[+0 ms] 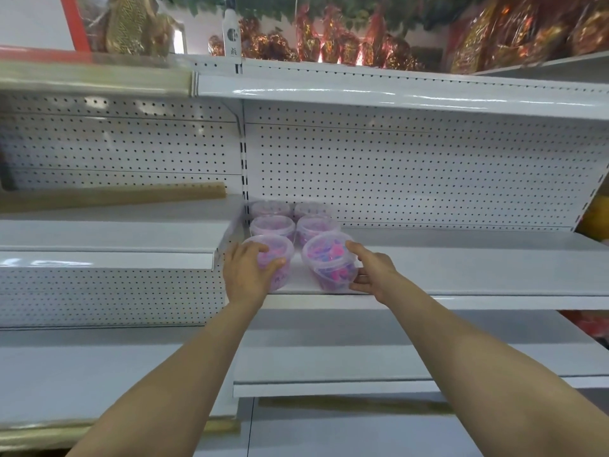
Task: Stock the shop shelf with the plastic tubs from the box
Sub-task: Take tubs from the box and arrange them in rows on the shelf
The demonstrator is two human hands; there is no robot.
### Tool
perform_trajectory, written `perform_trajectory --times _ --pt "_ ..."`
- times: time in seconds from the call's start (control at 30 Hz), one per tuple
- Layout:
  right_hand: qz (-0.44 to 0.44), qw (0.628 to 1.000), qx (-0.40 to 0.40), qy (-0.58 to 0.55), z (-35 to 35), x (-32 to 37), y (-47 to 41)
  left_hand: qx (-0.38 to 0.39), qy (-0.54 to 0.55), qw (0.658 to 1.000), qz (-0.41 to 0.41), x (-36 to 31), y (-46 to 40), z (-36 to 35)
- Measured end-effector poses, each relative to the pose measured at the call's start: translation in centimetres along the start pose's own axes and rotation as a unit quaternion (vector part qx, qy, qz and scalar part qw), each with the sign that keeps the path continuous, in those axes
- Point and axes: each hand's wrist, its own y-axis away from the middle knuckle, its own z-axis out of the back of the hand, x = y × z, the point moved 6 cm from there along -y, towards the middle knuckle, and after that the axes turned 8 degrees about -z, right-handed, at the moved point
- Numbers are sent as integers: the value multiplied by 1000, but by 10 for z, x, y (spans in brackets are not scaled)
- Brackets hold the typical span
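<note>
Several clear plastic tubs with pink and blue contents stand in two rows at the left end of the white shop shelf (pixel 461 258). My left hand (pixel 247 270) grips the front left tub (pixel 280 255) from its left side and top. My right hand (pixel 372 272) grips the front right tub (pixel 324 258) from its right side, and that tub tilts slightly at the shelf's front edge. Behind them stand a middle pair (pixel 273 225) and a rear pair (pixel 309 209) against the pegboard back. The box is not in view.
A raised white shelf (pixel 108 239) adjoins on the left, with a cardboard strip (pixel 115 194) along its back. An upper shelf (pixel 395 90) overhangs, carrying foil-wrapped goods (pixel 329 44). A lower shelf (pixel 362 357) sits below. The stocked shelf stretches bare to the right.
</note>
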Motion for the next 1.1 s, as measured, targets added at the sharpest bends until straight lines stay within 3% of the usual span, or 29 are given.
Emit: perform_trajectory --times 0.13,0.23,0.33,0.47,0.87,1.1 --pt "24 995 -67 68 1 3 -6 -6 -8 1000 1 1 -3 0" --pt "195 950 -137 203 -3 21 1 -3 0 1000 9 2 -4 1" --pt "303 898 -109 299 -21 29 13 0 7 1000 15 5 -6 -1" --pt "308 851 -122 408 -30 29 15 1 10 1000 19 7 -9 -4" --pt "299 825 -115 465 -36 38 21 20 -68 997 4 1 -17 -6" --pt "371 741 -150 539 8 58 55 30 -70 997 -28 -64 -13 -7"
